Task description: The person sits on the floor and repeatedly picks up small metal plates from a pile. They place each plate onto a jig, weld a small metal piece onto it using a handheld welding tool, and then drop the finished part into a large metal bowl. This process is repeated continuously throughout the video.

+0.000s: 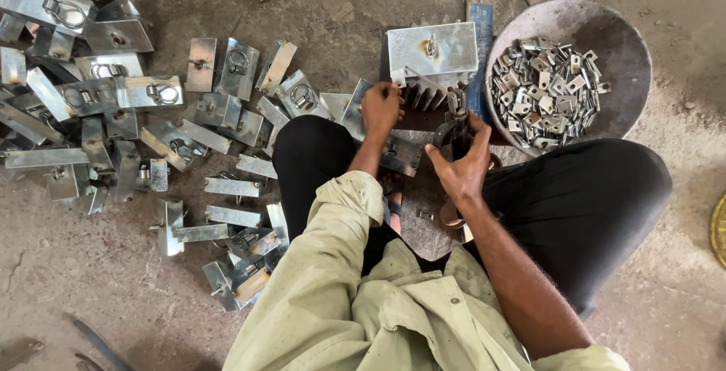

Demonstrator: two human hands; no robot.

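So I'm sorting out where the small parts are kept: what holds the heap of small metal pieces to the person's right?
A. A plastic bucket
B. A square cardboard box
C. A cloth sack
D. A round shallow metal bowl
D: the small metal pieces lie piled in a round shallow metal bowl on the floor beside the right hand; the flat plates with rings lie loose on the other side.

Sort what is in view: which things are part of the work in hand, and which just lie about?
In hand:
left hand on toothed metal block
right hand on dark tool
bowl of small brackets
plate with ring

Lying about:
heap of ringed plates
yellow rim
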